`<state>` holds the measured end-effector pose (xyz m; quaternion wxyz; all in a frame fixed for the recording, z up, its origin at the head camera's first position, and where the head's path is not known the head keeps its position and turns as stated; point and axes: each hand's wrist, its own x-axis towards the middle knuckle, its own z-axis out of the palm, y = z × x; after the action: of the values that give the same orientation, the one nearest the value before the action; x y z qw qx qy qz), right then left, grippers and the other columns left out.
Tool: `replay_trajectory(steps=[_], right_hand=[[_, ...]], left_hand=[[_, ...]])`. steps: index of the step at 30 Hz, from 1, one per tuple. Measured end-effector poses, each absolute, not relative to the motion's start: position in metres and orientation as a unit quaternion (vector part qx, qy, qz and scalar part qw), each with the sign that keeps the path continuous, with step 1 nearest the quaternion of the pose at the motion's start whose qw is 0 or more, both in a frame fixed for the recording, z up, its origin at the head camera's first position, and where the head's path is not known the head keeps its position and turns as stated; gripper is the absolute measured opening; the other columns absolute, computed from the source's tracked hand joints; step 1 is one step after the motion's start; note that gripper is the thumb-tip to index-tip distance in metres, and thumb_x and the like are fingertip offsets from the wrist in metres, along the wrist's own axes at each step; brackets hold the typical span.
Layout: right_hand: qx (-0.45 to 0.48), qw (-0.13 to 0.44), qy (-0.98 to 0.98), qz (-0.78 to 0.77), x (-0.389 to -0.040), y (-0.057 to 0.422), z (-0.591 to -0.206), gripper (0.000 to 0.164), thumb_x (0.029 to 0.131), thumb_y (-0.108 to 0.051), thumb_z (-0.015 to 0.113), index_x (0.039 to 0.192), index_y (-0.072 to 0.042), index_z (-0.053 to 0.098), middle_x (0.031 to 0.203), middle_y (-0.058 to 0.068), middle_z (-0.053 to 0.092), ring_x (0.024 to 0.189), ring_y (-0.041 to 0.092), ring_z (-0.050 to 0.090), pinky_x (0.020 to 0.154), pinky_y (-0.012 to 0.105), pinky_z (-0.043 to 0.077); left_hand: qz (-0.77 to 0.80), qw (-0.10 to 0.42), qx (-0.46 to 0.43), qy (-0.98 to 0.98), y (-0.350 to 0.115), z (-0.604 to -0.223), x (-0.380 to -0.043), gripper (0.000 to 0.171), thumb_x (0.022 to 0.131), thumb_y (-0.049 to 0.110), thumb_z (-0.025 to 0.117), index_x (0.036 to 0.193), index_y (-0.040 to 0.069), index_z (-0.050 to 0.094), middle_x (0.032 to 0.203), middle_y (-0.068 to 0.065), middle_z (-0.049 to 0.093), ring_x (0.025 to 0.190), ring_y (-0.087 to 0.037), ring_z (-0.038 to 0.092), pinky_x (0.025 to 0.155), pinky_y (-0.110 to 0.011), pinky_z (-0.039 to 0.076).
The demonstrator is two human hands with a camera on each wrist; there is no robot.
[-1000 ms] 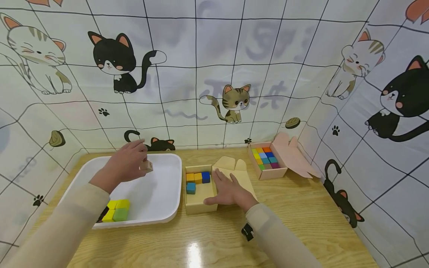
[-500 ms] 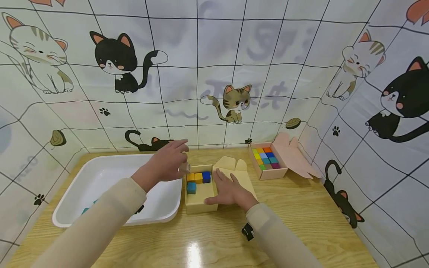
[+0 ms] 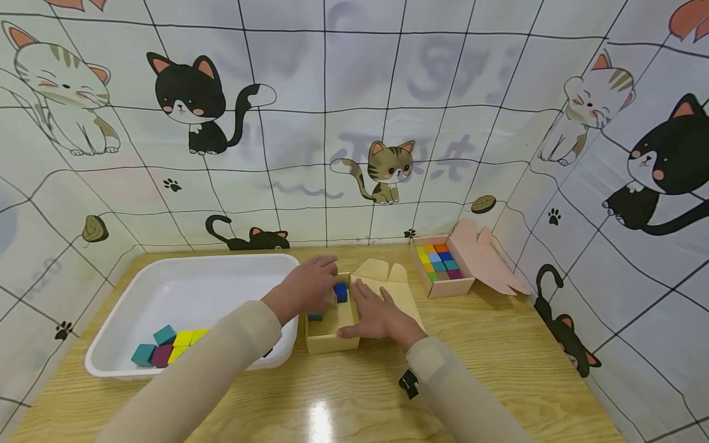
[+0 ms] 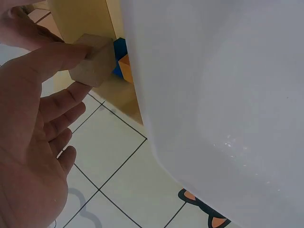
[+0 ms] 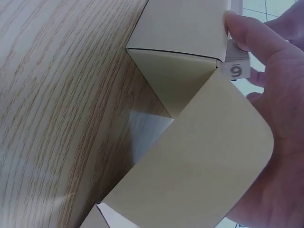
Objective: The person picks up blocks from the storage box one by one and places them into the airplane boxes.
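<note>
The plain wooden cube [image 4: 97,67] sits pinched between the thumb and finger of the left hand [image 4: 28,137], between one and two o'clock from its palm in the left wrist view, near the open pale yellow box [image 3: 332,343]. In the head view, the right hand [image 3: 378,312], fingers spread, rests at the box's three o'clock edge; the white tray [image 3: 188,283] lies at nine o'clock from the box on the tabletop [image 3: 343,394].

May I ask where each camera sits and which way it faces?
Head: worn there, looking forward and down at tray and yellow box; left hand, right hand, sleeves show.
Left wrist: worn there, looking at the left hand pinching a wooden block.
Right wrist: worn there, looking at an open flap and right hand.
Wrist views share the wooden block.
</note>
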<state>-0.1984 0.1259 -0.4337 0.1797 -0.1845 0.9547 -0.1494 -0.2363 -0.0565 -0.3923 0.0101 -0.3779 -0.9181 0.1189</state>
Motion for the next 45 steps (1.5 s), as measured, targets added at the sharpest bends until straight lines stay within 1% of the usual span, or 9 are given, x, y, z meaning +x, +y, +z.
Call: replay_trajectory(steps=[3, 6, 11, 16, 20, 26, 28, 36, 45], right_hand=[[-0.185, 0.179, 0.954, -0.150, -0.199, 0.127, -0.435, 0.108, 0.083, -0.064, 0.062, 0.156, -0.005, 0.009, 0.165, 0.013, 0.007, 0.153, 0.025, 0.014, 0.123, 0.057, 0.006], [-0.187, 0.178, 0.955, -0.148, -0.199, 0.128, -0.436, 0.108, 0.083, -0.065, 0.061, 0.156, -0.005, 0.009, 0.165, 0.013, 0.007, 0.153, 0.025, 0.013, 0.123, 0.057, 0.006], [-0.190, 0.175, 0.955, -0.146, -0.199, 0.128, -0.437, 0.107, 0.084, -0.065, 0.060, 0.156, -0.005, 0.009, 0.165, 0.012, 0.007, 0.154, 0.025, 0.013, 0.123, 0.057, 0.005], [-0.192, 0.172, 0.955, -0.146, -0.198, 0.129, -0.439, 0.107, 0.085, -0.065, 0.059, 0.156, -0.005, 0.008, 0.165, 0.012, 0.008, 0.154, 0.025, 0.012, 0.123, 0.058, 0.005], [-0.193, 0.170, 0.955, -0.146, -0.198, 0.129, -0.439, 0.106, 0.085, -0.065, 0.059, 0.156, -0.005, 0.008, 0.165, 0.012, 0.008, 0.154, 0.025, 0.011, 0.123, 0.057, 0.004], [-0.193, 0.175, 0.955, -0.144, -0.197, 0.129, -0.439, 0.106, 0.085, -0.065, 0.058, 0.157, -0.006, 0.007, 0.166, 0.011, 0.006, 0.154, 0.023, 0.009, 0.124, 0.056, 0.002], [-0.193, 0.173, 0.955, -0.143, -0.197, 0.129, -0.439, 0.106, 0.085, -0.066, 0.058, 0.157, -0.006, 0.007, 0.166, 0.011, 0.007, 0.154, 0.023, 0.009, 0.124, 0.056, 0.003], [-0.189, 0.167, 0.957, -0.141, -0.197, 0.128, -0.438, 0.106, 0.084, -0.067, 0.058, 0.157, -0.007, 0.009, 0.166, 0.010, 0.007, 0.154, 0.023, 0.011, 0.124, 0.056, 0.004], [-0.187, 0.167, 0.958, -0.137, -0.197, 0.128, -0.438, 0.106, 0.084, -0.067, 0.059, 0.157, -0.007, 0.010, 0.165, 0.011, 0.008, 0.154, 0.023, 0.011, 0.124, 0.055, 0.006]], left_hand=[[0.117, -0.003, -0.373, -0.920, -0.051, -0.399, -0.238, 0.043, 0.085, 0.044, 0.069, 0.105, 0.006, 0.073, 0.127, -0.004, 0.062, 0.144, -0.023, 0.036, 0.122, -0.038, 0.027], [0.117, -0.014, -0.369, -0.922, -0.048, -0.405, -0.240, 0.037, 0.086, 0.040, 0.067, 0.101, 0.006, 0.075, 0.127, -0.004, 0.062, 0.145, -0.022, 0.035, 0.122, -0.038, 0.026], [0.141, -0.035, -0.357, -0.923, -0.045, -0.412, -0.242, 0.031, 0.088, 0.034, 0.065, 0.100, 0.007, 0.075, 0.129, -0.004, 0.060, 0.146, -0.022, 0.033, 0.123, -0.037, 0.025], [0.164, -0.051, -0.349, -0.921, -0.044, -0.418, -0.243, 0.031, 0.089, 0.034, 0.063, 0.101, 0.008, 0.075, 0.133, -0.005, 0.059, 0.146, -0.022, 0.031, 0.124, -0.037, 0.023], [0.168, -0.052, -0.346, -0.921, -0.044, -0.423, -0.243, 0.034, 0.091, 0.036, 0.061, 0.105, 0.009, 0.074, 0.135, -0.005, 0.057, 0.146, -0.022, 0.031, 0.124, -0.037, 0.023], [0.188, -0.055, -0.351, -0.916, -0.043, -0.428, -0.243, 0.043, 0.091, 0.046, 0.063, 0.115, 0.012, 0.072, 0.141, -0.004, 0.054, 0.147, -0.023, 0.030, 0.124, -0.038, 0.022], [0.192, -0.056, -0.350, -0.915, -0.043, -0.428, -0.243, 0.043, 0.091, 0.047, 0.063, 0.114, 0.012, 0.072, 0.142, -0.004, 0.054, 0.147, -0.022, 0.030, 0.124, -0.038, 0.022], [0.188, -0.048, -0.337, -0.921, -0.046, -0.428, -0.244, 0.037, 0.093, 0.039, 0.057, 0.108, 0.009, 0.074, 0.140, -0.005, 0.056, 0.146, -0.023, 0.033, 0.124, -0.039, 0.023], [0.210, -0.022, -0.335, -0.918, -0.047, -0.432, -0.245, 0.044, 0.094, 0.048, 0.056, 0.109, 0.011, 0.073, 0.132, -0.005, 0.060, 0.141, -0.022, 0.039, 0.122, -0.038, 0.026]])
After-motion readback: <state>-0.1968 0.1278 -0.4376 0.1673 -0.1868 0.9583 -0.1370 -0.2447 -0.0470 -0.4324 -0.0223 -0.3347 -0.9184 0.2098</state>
